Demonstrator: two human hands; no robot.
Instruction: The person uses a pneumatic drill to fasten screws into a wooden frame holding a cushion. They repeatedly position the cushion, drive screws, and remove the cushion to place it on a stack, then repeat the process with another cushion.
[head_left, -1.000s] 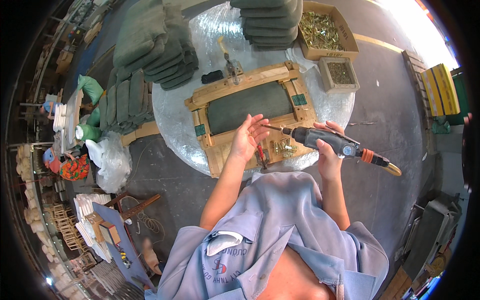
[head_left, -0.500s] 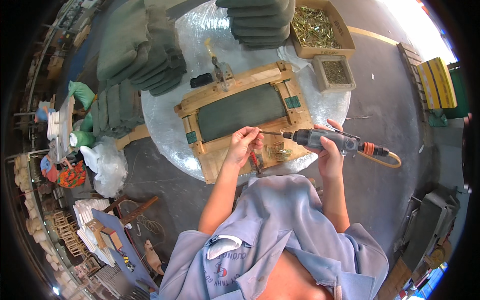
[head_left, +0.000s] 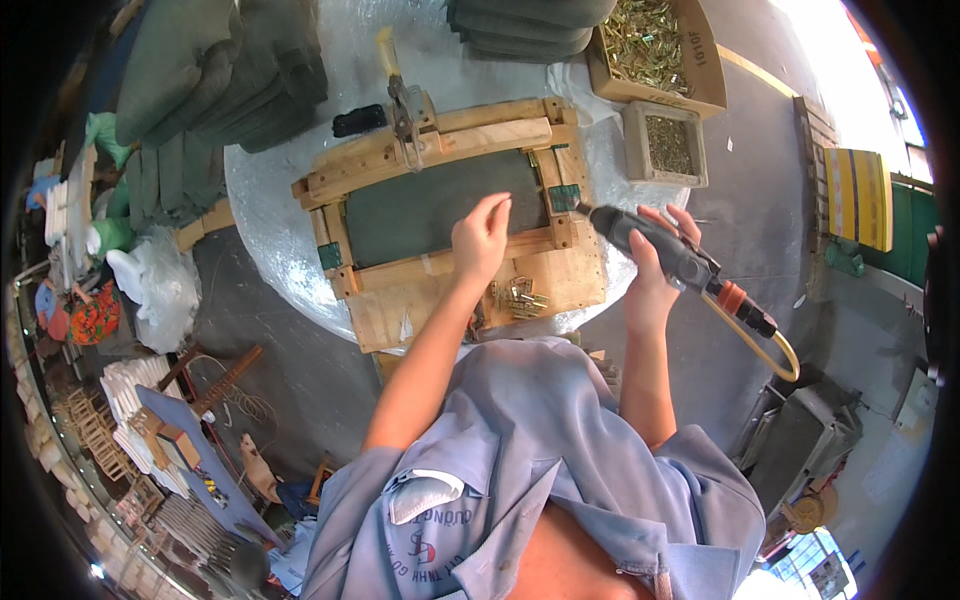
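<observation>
My right hand grips a dark pneumatic screwdriver with an orange collar and a yellow hose. Its tip rests at the right side of a wooden frame, by a green corner piece. A dark green panel fills the frame. My left hand lies with fingers spread on the frame's lower rail, touching the wood beside the panel. A small pile of brass screws sits on a plywood board just below that hand.
The frame lies on a round table wrapped in shiny plastic. Stacks of green cushions stand at the back left and back centre. Two boxes of screws sit back right. A metal clamp holds the frame's top rail.
My left hand let go of the screw at the tool tip and flattened on the lower rail. The screwdriver tip moved right to the frame's right side.
</observation>
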